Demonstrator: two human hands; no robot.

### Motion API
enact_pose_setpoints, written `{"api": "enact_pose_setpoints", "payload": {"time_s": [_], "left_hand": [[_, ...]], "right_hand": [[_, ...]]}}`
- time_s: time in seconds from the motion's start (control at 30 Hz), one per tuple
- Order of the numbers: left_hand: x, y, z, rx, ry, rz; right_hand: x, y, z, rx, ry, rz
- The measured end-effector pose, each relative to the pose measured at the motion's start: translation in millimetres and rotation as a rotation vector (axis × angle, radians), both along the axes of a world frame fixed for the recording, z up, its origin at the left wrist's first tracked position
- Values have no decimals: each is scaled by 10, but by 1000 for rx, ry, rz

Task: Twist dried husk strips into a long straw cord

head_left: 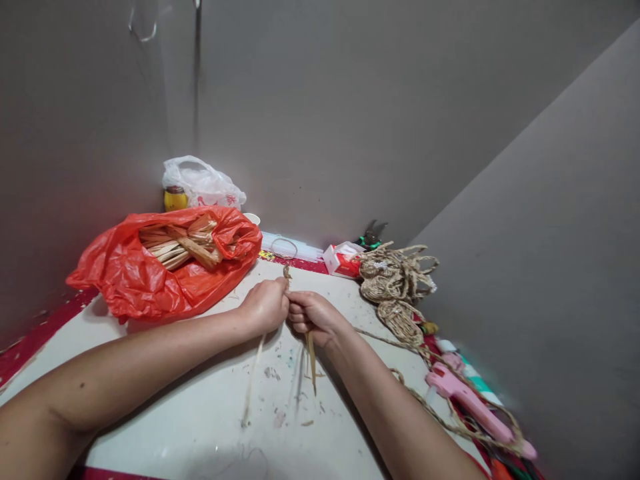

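Note:
My left hand [265, 307] and my right hand [315, 317] meet over the middle of the white board, both with fingers closed in a pinch. Between and above them sticks up a short twisted end of straw cord [287, 272]. A pale straw strip [256, 377] hangs down below my left hand. From under my right hand a wider tan straw strip [312, 367] hangs toward me. The fingers hide the part of the cord where the hands meet.
A red plastic bag [170, 293] holding dried straw strips [187, 243] lies at left, before a white bag [203, 183] and yellow jar [175, 199]. Tissues [343, 260], coiled straw rope pieces [395, 273] and a pink glue gun [470, 407] line the right. Scraps litter the white board [200, 427].

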State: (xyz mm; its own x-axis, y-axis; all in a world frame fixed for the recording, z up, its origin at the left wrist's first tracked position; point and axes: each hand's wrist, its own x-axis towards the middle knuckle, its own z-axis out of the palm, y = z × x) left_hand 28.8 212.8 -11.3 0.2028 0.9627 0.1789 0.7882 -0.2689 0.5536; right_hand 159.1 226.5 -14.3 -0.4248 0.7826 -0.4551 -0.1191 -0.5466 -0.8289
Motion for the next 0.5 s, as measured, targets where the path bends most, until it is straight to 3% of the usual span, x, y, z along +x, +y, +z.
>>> {"api": "enact_pose_setpoints", "payload": {"time_s": [0.27, 0.5], "left_hand": [[70, -77, 55, -116, -43, -55], [-7, -137, 276, -138, -54, -173]], "right_hand": [[-76, -10, -96, -29, -11, -186], [26, 46, -2, -41, 10, -104]]}}
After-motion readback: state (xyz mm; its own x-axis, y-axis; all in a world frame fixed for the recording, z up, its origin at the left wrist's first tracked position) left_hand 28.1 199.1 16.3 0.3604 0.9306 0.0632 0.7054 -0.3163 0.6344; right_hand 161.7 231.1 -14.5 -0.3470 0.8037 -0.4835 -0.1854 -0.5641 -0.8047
